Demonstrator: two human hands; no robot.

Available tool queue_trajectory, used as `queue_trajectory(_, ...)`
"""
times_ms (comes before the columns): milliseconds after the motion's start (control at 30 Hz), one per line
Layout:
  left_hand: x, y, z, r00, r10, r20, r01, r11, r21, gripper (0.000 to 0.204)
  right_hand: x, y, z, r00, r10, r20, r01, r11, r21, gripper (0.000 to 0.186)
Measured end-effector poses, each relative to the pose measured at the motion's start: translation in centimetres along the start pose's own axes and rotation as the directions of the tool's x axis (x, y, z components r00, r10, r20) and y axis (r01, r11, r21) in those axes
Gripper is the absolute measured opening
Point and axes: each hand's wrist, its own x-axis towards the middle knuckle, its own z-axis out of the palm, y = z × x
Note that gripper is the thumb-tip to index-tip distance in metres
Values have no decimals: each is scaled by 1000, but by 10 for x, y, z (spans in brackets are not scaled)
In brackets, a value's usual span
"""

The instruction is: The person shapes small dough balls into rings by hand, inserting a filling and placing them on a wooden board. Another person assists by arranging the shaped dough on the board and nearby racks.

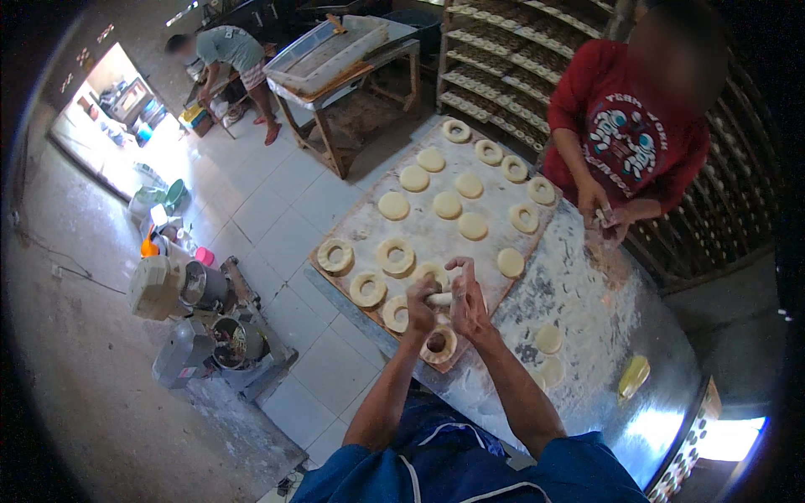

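Note:
Over the near part of the floured wooden board (335,225), my left hand (421,305) and my right hand (470,303) hold a pale piece of dough (438,298) between them. The left fingers close round one side of it. My right hand has its fingers bent and grips the other side. Dough rings lie close by, such as one ring (438,344) just below my hands and another ring (395,256) beyond them. Farther up the board are several flat dough rounds (414,178) and more rings (525,218) along its right edge.
Across the metal table (662,377), a co-worker in red (625,134) handles dough near loose flour. Two dough rounds (548,339) and a yellow lump (634,377) lie to my right. Mixers (210,335) stand left, tray racks (495,67) behind. Another person (231,63) bends far off.

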Motion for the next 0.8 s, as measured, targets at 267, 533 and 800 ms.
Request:
queue_trajectory(267, 88, 26, -58, 986, -153, 73, 166, 956, -240, 40, 87, 12, 56, 991, -41, 127, 45, 998, -34, 42)
queue_trajectory(533, 139, 33, -90, 991, 111, 79, -132, 924, 360, 41, 134, 21, 76, 971, -1, 240, 46, 982, -183, 48)
queue_trajectory(800, 167, 41, -108, 987, 136, 82, -156, 921, 357, 35, 159, 15, 103, 973, -32, 229, 73, 982, -173, 58)
